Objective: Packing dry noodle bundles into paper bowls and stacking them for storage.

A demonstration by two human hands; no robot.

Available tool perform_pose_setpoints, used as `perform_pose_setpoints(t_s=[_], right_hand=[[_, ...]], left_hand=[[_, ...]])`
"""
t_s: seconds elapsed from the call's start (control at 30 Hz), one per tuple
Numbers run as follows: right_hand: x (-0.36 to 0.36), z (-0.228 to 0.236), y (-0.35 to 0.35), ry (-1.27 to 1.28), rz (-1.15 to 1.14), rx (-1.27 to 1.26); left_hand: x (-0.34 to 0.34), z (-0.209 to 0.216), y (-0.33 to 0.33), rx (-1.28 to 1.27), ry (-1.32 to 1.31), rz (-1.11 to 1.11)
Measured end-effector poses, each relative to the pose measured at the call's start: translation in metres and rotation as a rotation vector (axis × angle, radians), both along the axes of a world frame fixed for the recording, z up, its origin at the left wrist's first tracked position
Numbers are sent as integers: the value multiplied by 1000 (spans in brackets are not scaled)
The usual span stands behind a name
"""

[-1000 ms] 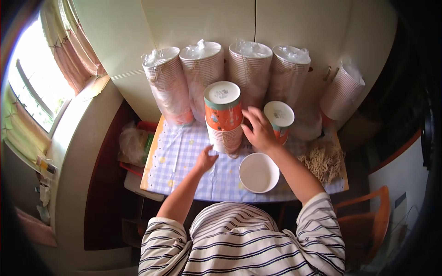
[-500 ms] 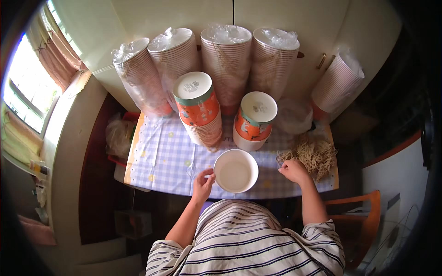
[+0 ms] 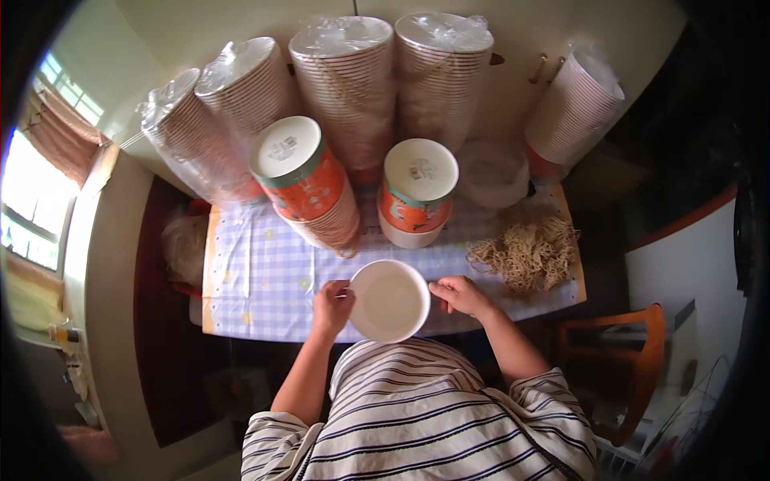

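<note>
Head camera: two bare hands meet a white bowl (image 3: pixel 391 301) at the near edge of the table (image 3: pixel 273 301)

The bowl's mouth faces up toward the camera, and its pale inside shows; it sits at the middle of the table's near edge, close to the person's striped shirt (image 3: pixel 449 425). The left hand (image 3: pixel 331 311) is at the bowl's left side, its grip pinching the rim between thumb and fingers. The right hand (image 3: pixel 465 297) is at the opposite side, thumb and fingertips drawn close together against the rim — whether that grip pinches the wall itself or something thin, I cannot tell.

A blue-and-white checked cloth (image 3: pixel 277 272) covers the table. On the table's middle stand two short stacks of upturned bowls, orange and green with white bases: the left stack (image 3: pixel 309 188) leans in this view and has tan strands hanging down its side, while the right stack (image 3: pixel 417 208) is lower. On the table's right part lies a loose heap of tan loops (image 3: pixel 533 252).

Along the table's far side rise four tall stacks of bowls (image 3: pixel 341 88) in clear plastic, with another wrapped stack (image 3: pixel 576 112) at the far right corner. A clear plastic bag (image 3: pixel 493 172) lies on the table's far right part, short of that corner. Off the table's right end is an orange-brown chair (image 3: pixel 650 361); well beyond its left end — a bright window (image 3: pixel 28 204).
</note>
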State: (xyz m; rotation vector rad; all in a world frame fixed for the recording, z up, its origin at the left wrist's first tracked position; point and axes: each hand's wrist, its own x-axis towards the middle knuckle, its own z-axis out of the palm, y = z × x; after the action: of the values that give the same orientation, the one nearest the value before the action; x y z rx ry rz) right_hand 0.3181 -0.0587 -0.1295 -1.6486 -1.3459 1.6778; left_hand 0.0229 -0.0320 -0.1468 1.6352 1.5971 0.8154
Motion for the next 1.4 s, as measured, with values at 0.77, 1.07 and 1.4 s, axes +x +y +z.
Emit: perform_pose_setpoints(t_s=[0.77,1.07,1.4], right_hand=[[91,-66,69,-1126,137,825],[107,-9,83,-694,-134,751],[120,156,54,283,-358,444]], left_hand=[[18,13,-7,-48,-172,23],[3,30,-11,27,-197,38],[19,63,-3,182,-218,-20]])
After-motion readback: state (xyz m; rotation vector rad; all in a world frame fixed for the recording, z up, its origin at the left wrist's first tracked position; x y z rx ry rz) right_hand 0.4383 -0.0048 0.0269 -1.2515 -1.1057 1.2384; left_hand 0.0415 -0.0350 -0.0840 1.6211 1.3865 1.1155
